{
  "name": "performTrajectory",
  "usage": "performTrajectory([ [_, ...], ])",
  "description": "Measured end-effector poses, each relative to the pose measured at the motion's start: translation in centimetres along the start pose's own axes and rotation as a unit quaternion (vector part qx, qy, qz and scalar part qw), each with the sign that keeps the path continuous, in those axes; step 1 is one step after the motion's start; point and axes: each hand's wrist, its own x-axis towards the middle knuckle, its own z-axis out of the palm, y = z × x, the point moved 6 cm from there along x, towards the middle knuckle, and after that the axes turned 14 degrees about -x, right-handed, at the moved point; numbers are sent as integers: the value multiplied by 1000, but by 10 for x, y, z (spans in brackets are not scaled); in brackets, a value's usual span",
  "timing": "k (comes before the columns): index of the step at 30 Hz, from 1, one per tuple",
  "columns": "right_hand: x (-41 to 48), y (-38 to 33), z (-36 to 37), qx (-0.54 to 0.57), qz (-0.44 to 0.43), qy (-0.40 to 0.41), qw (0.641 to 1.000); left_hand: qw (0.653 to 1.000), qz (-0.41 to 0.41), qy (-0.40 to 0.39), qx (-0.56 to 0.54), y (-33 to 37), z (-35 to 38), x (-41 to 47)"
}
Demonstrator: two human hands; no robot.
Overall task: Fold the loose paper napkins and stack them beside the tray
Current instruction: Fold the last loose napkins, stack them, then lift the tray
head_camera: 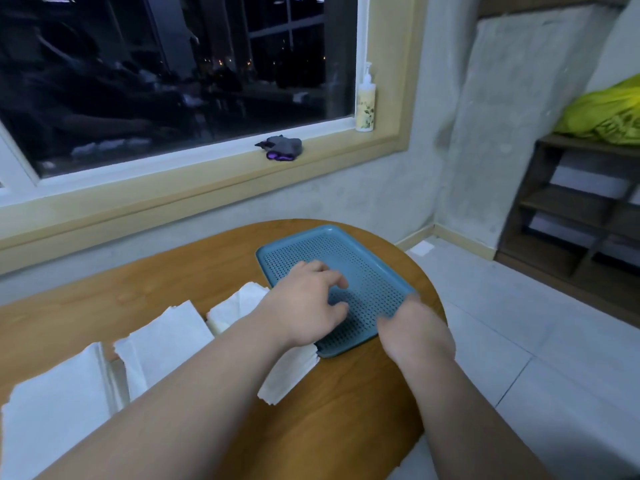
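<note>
loosely curled and empty, the left hand [308, 299] hovers over the blue perforated plastic tray [374, 271]; the blurred right hand [415, 329] has an unclear grip. white paper napkins [166, 334] lie left of it on the wooden table [346, 427]; folding seems unfinished, so reach left for one

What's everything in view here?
table: one, wooden brown, rounded end
tray: one, blue, perforated, on the table's far right
paper napkins: at least four, white, on the table left of the tray
window sill: one, pale wood, behind the table
pump bottle: one, cream, right end of the sill
bundled cloth: one, grey and purple, on the sill
shelf unit: one, dark brown, far right
bundle: one, yellow-green, atop the shelf unit
left hand: one, over the tray, fingers loosely curled
right hand: one, blurred, at the tray's near right edge
</note>
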Motion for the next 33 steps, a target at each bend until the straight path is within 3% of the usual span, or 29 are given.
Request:
performTrajectory([
  [9,14,74,-27,116,106,37,987,1000,17,4,-18,3,9,2],
  [16,0,119,-64,271,164,111,942,999,25,28,-31,19,5,-1],
  [23,-15,130,-99,366,141,163,905,995,-3,102,-6,24,-29,-14],
  [28,-28,97,-106,404,74,127,903,980,-77,181,-25,-1,-73,-45],
  [33,-44,39,-91,414,5,68,908,959,-162,206,-106,-49,-111,-105],
])
